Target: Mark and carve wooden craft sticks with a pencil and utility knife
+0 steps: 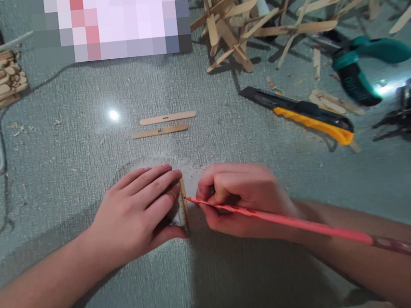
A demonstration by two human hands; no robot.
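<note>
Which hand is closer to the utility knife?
Right. The right hand is left of the utility knife, on its near side; the left hand is farther left, beyond the pencil tip.

A gap separates the paired sticks (180, 115) from the obstructing utility knife (299, 111).

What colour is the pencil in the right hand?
Reddish pink along most of the pencil, with a darker patterned section near its far end; the head view shows it.

The textured gray table (81, 151) carries two notched wooden sticks (167, 118), a yellow-and-black cutter (299, 113), teal-handled pliers (354, 59) and piled sticks (236, 15).
</note>
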